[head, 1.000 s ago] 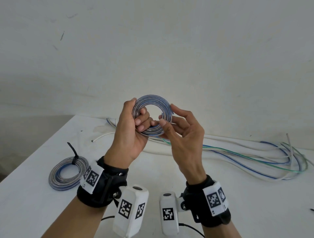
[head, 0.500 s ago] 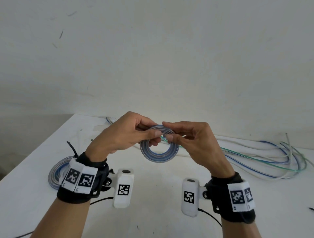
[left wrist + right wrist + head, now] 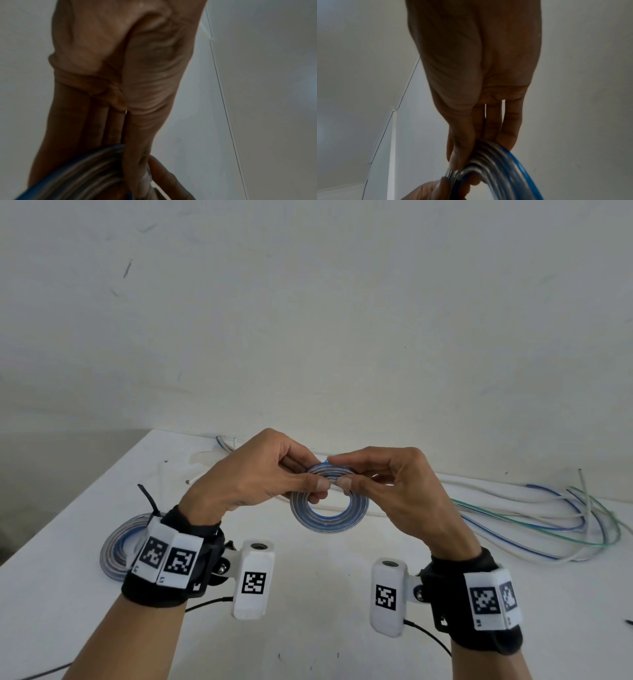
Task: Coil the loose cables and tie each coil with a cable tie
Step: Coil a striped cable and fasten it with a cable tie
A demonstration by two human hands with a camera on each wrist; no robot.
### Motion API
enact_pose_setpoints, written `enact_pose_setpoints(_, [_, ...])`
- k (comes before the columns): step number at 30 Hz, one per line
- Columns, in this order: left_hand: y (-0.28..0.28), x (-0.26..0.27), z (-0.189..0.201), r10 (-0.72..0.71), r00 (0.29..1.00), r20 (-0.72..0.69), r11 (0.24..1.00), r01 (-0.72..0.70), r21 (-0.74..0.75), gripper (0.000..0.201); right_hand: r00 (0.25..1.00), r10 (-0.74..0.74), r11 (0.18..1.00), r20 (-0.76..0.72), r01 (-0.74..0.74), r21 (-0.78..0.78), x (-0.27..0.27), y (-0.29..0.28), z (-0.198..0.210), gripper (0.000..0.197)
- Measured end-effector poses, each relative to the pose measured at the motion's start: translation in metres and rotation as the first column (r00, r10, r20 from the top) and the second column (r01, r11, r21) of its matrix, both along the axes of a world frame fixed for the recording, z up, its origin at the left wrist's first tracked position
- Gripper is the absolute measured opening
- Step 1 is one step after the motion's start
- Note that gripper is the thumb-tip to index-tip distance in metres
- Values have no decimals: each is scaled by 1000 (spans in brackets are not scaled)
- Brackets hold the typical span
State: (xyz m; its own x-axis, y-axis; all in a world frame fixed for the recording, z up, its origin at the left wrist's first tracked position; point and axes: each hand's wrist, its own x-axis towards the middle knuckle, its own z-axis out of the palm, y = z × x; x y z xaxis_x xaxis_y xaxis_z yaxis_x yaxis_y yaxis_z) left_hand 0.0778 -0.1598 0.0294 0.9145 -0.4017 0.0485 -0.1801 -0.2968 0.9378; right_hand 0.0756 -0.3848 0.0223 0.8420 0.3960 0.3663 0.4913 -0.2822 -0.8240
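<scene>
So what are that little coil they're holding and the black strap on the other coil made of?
The small blue-and-clear cable coil looks like glossy see-through plastic sheathing, probably over a metal core: pale strands glint inside it. The black cable tie on the larger coil on the table seems matte, stiff plastic, since its tail stands up unsupported.

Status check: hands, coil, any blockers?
Left hand and right hand both pinch the coil at its top, above the table. No tie visible on it. Nothing blocking.

coil lowered from upright, tipped flatter, hands turned palm-down
</scene>
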Motion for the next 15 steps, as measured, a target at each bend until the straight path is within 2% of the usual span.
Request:
enact_pose_setpoints(3, [-4,1,-1,24,999,47,999,-25,21,18,1000,-21,1000,-8,21,-4,1,1,-2,21])
enact_pose_setpoints(6, [-4,2,-2,57,996,63,998,-56,-20,19,998,-68,997,14,68,26,2,8,-4,18])
enact_pose_setpoints(11, [-3,2,-2,72,996,59,997,-71,-26,14,974,-210,974,85,201,102,2,21,-7,3])
enact_pose_setpoints(15, [-4,3,-3,81,995,64,997,-80,-15,15,963,-255,964,86,245,104,0,28,-10,9])
